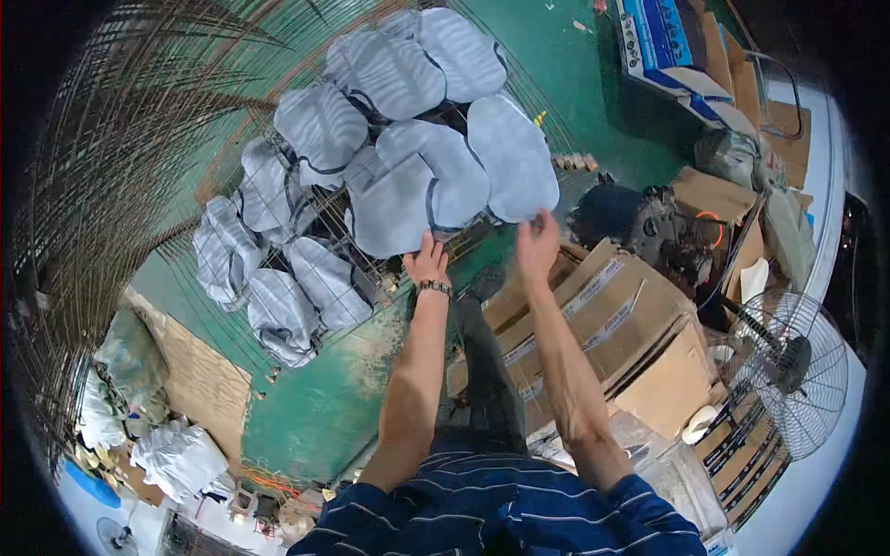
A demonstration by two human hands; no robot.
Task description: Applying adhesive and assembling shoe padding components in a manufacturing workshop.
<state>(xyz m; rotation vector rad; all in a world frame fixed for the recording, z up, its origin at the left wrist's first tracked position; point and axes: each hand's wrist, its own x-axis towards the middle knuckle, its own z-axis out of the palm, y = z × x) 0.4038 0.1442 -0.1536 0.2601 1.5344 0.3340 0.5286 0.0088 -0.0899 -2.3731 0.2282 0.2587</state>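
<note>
Several rounded, pale grey fabric pieces with dark edging lie on a rack of thin metal rods (547, 107). My left hand (427, 262) has its fingers stretched apart at the lower edge of a front grey fabric piece (394, 206). A dark bracelet circles that wrist. My right hand (538, 246) is at the bottom edge of the grey fabric piece on the right (512, 157). Its fingers are blurred, so their grip does not show. More grey fabric pieces (320, 130) lie behind and to the left, some overlapping.
Long thin rods (102, 185) fan out along the left. Flattened cardboard boxes (593, 315) are stacked at my right, with a caged fan (788, 371) beyond them. A blue and white box (663, 46) stands far right. White sacks (181, 456) lie on the lower left.
</note>
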